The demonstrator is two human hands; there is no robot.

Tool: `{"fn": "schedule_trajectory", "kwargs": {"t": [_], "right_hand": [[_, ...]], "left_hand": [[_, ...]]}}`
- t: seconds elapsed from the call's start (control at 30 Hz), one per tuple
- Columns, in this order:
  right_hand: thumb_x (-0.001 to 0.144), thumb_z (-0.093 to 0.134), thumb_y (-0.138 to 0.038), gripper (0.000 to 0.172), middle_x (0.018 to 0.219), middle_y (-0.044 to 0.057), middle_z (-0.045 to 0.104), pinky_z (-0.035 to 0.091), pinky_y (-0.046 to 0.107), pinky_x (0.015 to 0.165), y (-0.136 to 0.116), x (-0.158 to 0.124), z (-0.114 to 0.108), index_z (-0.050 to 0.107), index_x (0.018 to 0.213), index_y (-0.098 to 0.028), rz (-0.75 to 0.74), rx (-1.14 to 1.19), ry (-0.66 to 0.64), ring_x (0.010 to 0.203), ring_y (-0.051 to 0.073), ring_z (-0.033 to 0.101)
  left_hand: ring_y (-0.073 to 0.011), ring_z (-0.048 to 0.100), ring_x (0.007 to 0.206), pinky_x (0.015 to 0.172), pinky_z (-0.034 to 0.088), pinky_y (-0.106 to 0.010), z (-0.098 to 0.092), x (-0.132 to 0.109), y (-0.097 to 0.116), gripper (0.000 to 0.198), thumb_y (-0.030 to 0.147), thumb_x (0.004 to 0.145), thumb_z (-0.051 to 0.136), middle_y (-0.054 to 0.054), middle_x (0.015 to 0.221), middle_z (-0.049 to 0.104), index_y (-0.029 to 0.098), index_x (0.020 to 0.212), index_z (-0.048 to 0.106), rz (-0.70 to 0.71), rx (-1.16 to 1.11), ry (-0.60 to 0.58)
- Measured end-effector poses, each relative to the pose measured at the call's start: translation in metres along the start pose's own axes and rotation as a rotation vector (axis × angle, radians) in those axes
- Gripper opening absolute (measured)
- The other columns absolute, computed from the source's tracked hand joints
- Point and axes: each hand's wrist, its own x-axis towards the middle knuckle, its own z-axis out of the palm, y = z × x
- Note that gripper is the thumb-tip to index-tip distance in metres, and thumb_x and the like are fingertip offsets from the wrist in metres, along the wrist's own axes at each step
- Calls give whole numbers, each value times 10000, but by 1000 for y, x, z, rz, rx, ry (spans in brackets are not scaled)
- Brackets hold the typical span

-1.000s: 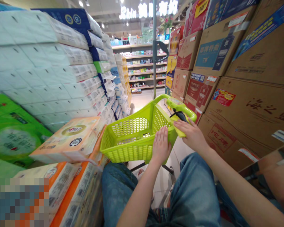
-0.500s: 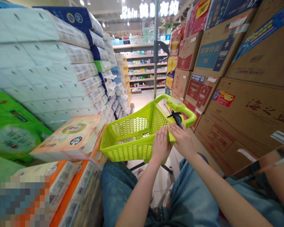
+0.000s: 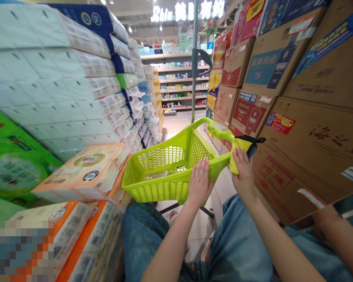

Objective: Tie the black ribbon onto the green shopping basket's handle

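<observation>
A lime-green shopping cart (image 3: pixel 157 190) with a perforated basket stands in front of my knees, its handle pointing to the right. My left hand (image 3: pixel 199 182) rests over the near rim of the basket, fingers wrapped on the edge. At the handle's right end, my right hand (image 3: pixel 242 168) presses a yellow cloth (image 3: pixel 238 150) with a dark side and black edging against the green plastic. The cloth covers that corner of the handle. Part of the handle (image 3: pixel 216 129) beyond the cloth shows bare.
Stacked white tissue packs (image 3: pixel 47 66) rise on the left, with orange tissue packs (image 3: pixel 85 160) close beside the basket. Cardboard cartons (image 3: pixel 320 137) wall the right side. A grey pole (image 3: pixel 193 94) stands behind the cart, and shelves (image 3: pixel 176 80) of small goods line the back.
My right hand has slid the yellow cloth to the right, from the basket's near corner to the handle's outer end. My left hand has stayed on the rim.
</observation>
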Motion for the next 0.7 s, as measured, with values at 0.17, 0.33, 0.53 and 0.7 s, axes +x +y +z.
{"fn": "schedule_trajectory", "kwargs": {"t": [0.17, 0.33, 0.53, 0.7], "right_hand": [[784, 348, 12, 872, 1553, 92, 444, 208, 527, 1228, -11, -43, 31, 158, 1600, -228, -247, -43, -150, 1519, 216, 231], [834, 378, 4, 838, 1548, 92, 452, 199, 493, 1235, 26, -40, 26, 153, 1601, -247, -234, -118, -54, 1520, 210, 230], [847, 362, -36, 824, 1652, 97, 231, 242, 584, 1201, 20, -35, 31, 108, 1606, -233, -52, -49, 26, 1538, 284, 141], [797, 337, 19, 880, 1593, 76, 382, 230, 518, 1224, 7, -51, 37, 111, 1605, -244, -262, -92, -140, 1535, 216, 177]], "left_hand": [[-262, 284, 1498, 1206, 305, -439, 1, -1, -2, 697, 302, 938, 511, -97, 1664, 205, 177, 1566, 236, 45, 93, -3], [-277, 296, 1485, 1194, 316, -444, 4, 0, 2, 671, 369, 970, 467, -55, 1668, 198, 182, 1573, 238, 50, 198, -10], [-301, 294, 1480, 1193, 311, -456, 9, 1, 3, 639, 384, 983, 432, 5, 1677, 144, 205, 1571, 259, 50, 246, -2], [-299, 292, 1487, 1180, 325, -468, 11, 0, 0, 641, 362, 979, 452, 5, 1673, 162, 237, 1575, 251, 92, 272, 24]]}}
